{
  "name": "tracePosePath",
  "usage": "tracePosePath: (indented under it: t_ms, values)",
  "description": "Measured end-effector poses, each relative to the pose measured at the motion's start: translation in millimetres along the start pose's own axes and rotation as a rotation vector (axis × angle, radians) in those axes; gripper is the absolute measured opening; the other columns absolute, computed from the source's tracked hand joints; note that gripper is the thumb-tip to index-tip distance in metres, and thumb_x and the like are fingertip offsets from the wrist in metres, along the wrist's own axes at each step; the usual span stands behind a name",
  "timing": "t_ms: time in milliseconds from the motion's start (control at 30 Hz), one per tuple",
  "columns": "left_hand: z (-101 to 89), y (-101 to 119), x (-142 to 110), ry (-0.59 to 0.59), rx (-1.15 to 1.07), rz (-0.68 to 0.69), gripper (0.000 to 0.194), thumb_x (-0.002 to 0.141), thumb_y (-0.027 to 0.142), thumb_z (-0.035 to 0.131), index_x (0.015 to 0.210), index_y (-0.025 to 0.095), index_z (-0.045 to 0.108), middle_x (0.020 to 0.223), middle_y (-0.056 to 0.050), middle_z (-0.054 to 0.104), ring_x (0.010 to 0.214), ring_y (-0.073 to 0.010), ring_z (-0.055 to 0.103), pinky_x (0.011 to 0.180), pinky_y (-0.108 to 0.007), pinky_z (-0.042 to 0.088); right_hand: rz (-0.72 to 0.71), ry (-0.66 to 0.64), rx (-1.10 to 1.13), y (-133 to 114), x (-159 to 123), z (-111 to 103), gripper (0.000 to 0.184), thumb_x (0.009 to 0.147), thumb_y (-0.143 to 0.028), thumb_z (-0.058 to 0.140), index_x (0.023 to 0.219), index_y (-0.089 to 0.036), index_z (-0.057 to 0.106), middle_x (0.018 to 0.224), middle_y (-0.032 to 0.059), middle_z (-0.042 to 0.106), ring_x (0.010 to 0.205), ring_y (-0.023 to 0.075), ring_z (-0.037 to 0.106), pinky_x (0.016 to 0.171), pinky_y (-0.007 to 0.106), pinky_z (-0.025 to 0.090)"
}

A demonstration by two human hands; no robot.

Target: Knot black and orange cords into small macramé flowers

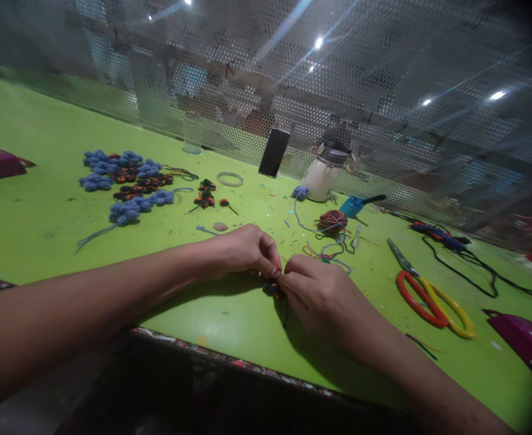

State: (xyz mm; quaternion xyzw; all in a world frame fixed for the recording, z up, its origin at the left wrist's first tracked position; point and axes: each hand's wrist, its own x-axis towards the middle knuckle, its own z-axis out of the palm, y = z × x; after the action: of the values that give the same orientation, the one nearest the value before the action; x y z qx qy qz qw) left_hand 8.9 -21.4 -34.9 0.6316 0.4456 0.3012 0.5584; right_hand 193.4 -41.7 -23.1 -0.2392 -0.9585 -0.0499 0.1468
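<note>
My left hand [248, 251] and my right hand [323, 293] meet low over the table, thumbs and fingertips pinched together. Between them is a small dark crochet flower [272, 289] with orange flecks, partly covered by the fingers. A dark yarn tail hangs below it beside my right hand. Beyond my right hand lie loose yarn strands [334, 249] and a multicoloured yarn ball [333, 221]. Blue crochet flowers [124, 211] and dark-and-orange crochet flowers [134, 190] are grouped at the left, with a smaller dark-and-orange cluster [205, 192] nearer the middle.
Scissors [429, 296] with red and yellow handles lie right of my right hand. Behind stand a pale bottle [323, 175], a phone [274, 152] and a clear cup [192, 139] before a perforated metal screen [230, 90]. Dark cords [470, 266] lie at the right.
</note>
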Motion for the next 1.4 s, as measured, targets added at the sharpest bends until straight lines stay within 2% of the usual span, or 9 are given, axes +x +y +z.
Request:
tracePosePath:
  t_ms: [233, 433, 600, 767, 867, 1033, 1233, 1400]
  values:
    - [-0.9, -2, 3, -0.026, 0.041, 0.021, 0.006, 0.06, 0.015, 0.067, 0.065, 0.014, 0.063, 0.049, 0.004, 0.053, 0.045, -0.0067, 0.043, 0.046, -0.021, 0.031, -0.003, -0.055, -0.032, -4, 0, -2, 0.014, 0.081, -0.009, 0.047, 0.084, -0.014, 0.06, 0.076, 0.0034, 0.053, 0.06, 0.0119, 0.039, 0.054, 0.027, 0.026]
    - [3.2, -4, 5, 0.015, 0.1, 0.03, 0.007, 0.059, 0.015, 0.067, 0.064, 0.014, 0.062, 0.053, 0.002, 0.058, 0.048, -0.0088, 0.047, 0.048, -0.022, 0.034, 0.013, -0.086, -0.048, -3, 0, -4, 0.014, 0.081, -0.008, 0.047, 0.082, -0.014, 0.06, 0.077, 0.004, 0.054, 0.06, 0.0115, 0.041, 0.054, 0.026, 0.028]
    - [5.1, -3, 5, 0.021, 0.09, 0.048, 0.011, 0.06, 0.019, 0.069, 0.066, 0.012, 0.062, 0.059, -0.001, 0.062, 0.052, -0.0097, 0.051, 0.05, -0.023, 0.037, 0.088, -0.152, 0.13, 6, 1, -13, 0.016, 0.083, -0.012, 0.05, 0.085, -0.016, 0.065, 0.076, 0.004, 0.057, 0.062, 0.0109, 0.049, 0.057, 0.024, 0.033]
    - [8.2, -1, 3, 0.038, 0.131, 0.1, 0.006, 0.062, 0.011, 0.063, 0.068, 0.012, 0.061, 0.059, -0.001, 0.063, 0.051, -0.0089, 0.053, 0.05, -0.021, 0.038, 0.16, -0.197, 0.315, 12, 3, -23, 0.015, 0.083, -0.018, 0.055, 0.087, -0.018, 0.069, 0.074, 0.0034, 0.061, 0.063, 0.0109, 0.052, 0.059, 0.023, 0.037]
    - [11.4, 0, 0, 0.078, 0.212, 0.146, 0.006, 0.064, 0.008, 0.06, 0.068, 0.012, 0.061, 0.059, 0.0, 0.064, 0.054, -0.0104, 0.056, 0.051, -0.021, 0.04, 0.233, -0.21, 0.403, 16, 5, -24, 0.016, 0.083, -0.022, 0.055, 0.078, -0.016, 0.069, 0.069, 0.0029, 0.061, 0.059, 0.0107, 0.051, 0.057, 0.023, 0.036]
    - [14.4, 0, -3, 0.179, 0.398, 0.235, 0.007, 0.067, 0.011, 0.059, 0.07, 0.014, 0.064, 0.061, -0.001, 0.064, 0.055, -0.0116, 0.057, 0.051, -0.022, 0.04, 0.469, -0.216, 0.576, 20, 9, -16, 0.027, 0.082, -0.027, 0.052, 0.062, -0.013, 0.064, 0.052, 0.0, 0.053, 0.048, 0.0092, 0.044, 0.045, 0.021, 0.032]
    - [15.5, -3, -7, 0.238, 0.565, 0.395, 0.009, 0.071, 0.013, 0.059, 0.074, 0.016, 0.067, 0.065, -0.001, 0.064, 0.059, -0.0113, 0.055, 0.054, -0.022, 0.039, 0.734, -0.211, 0.961, 18, 11, -4, 0.011, 0.081, -0.022, 0.052, 0.077, -0.014, 0.059, 0.054, 0.0, 0.057, 0.041, 0.0092, 0.052, 0.039, 0.019, 0.038]
    - [20.1, -7, -10, 0.227, 0.716, 0.61, 0.009, 0.078, 0.014, 0.055, 0.072, 0.014, 0.062, 0.067, -0.001, 0.059, 0.059, -0.0096, 0.051, 0.054, -0.021, 0.036, 0.778, -0.214, 1.045, 16, 12, 1, 0.009, 0.079, -0.013, 0.048, 0.076, -0.014, 0.056, 0.053, -0.0012, 0.057, 0.035, 0.0077, 0.049, 0.033, 0.017, 0.034]
